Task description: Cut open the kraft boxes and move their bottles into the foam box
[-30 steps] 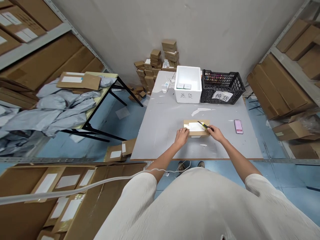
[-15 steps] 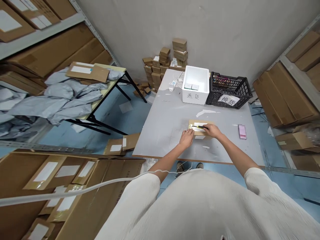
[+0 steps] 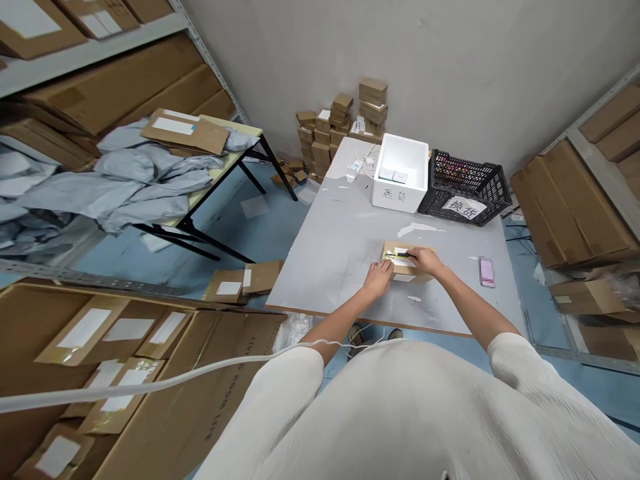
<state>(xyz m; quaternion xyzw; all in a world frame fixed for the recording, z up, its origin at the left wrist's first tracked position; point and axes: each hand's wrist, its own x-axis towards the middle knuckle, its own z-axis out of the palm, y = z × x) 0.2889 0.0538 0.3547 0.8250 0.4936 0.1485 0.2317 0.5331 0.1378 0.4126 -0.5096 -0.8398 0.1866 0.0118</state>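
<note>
Shifted leftward, right fingers (image 3: 417,253) grip a cutter (image 3: 399,255) above grey table (image 3: 325,247), blue floor (image 3: 220,213); left fingers (image 3: 383,267): grip unclear.

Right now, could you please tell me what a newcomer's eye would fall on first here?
Probably the white box and black crate side by side at the far end of the grey table. Nearer, the right hand holds a yellow-black cutter over a cardboard box, the left hand at its left end.

Just one cam here, worn on the head: it's looking forward and steeply down past the shirt (image 3: 395,413), sitting well above the worktop (image 3: 340,233) and catching left shelving (image 3: 100,51), right shelving (image 3: 603,180) and the far wall (image 3: 400,40) super wide.
</note>
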